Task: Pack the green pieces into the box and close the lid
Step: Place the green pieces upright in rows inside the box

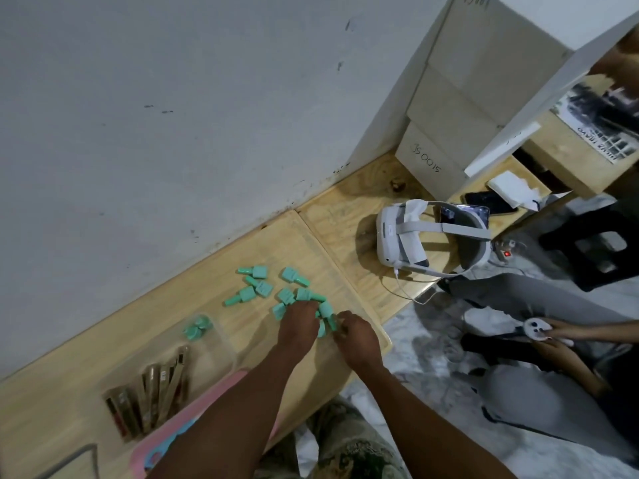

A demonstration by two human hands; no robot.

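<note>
Several mint-green pieces [259,286] lie scattered on the wooden board [242,250] near the wall. My left hand [298,326] rests palm-down on a cluster of them, fingers curled over some. My right hand [356,338] sits just to its right, fingertips pinching a green piece [331,319] at the cluster's edge. A clear plastic box [162,378] stands to the left; a few green pieces [197,329] lie in its far corner, and brown sticks fill its near part. Its lid is not clearly visible.
A white headset [415,236] with a cable lies on the board to the right. Behind it are stacked cardboard boxes [435,160] and a phone [491,202]. Another person's hand holds a white controller [537,328] at right. A pink item [166,440] lies at the board's near edge.
</note>
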